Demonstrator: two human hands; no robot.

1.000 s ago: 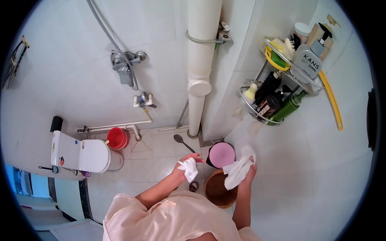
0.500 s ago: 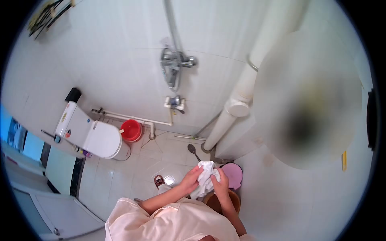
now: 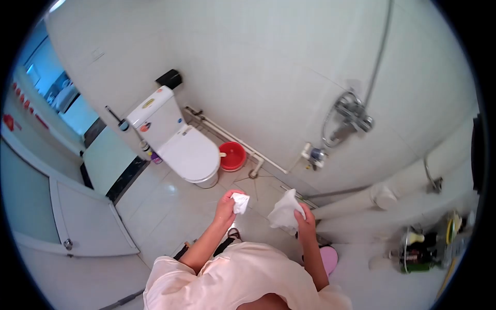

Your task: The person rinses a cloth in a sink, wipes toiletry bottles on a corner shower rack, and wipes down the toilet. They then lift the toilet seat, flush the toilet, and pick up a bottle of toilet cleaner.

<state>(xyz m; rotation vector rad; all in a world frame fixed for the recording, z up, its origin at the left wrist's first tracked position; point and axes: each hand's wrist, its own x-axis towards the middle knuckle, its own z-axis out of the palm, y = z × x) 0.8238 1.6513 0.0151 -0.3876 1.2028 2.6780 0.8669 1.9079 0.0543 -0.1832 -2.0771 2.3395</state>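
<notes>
My left hand (image 3: 224, 209) is closed on a small crumpled piece of white tissue (image 3: 240, 203), held above the tiled floor. A hand's width or two to the right, my right hand (image 3: 306, 221) pinches a larger, loosely spread white tissue (image 3: 284, 209) that hangs out to its left. The two white pieces are apart from each other. Whether they are paper or thin cloth I cannot tell for sure. Below my right forearm, part of a round pink lid or basin (image 3: 329, 259) shows.
A white toilet (image 3: 191, 154) with its lid down stands ahead left, beside a red bucket (image 3: 232, 156). A shower mixer (image 3: 351, 113) and pipes line the wall. At the right hangs a rack with bottles (image 3: 417, 254). A door (image 3: 88, 212) is at the left.
My view has swung left. Both hands were together on one white bundle; now they are apart, each with its own white piece.
</notes>
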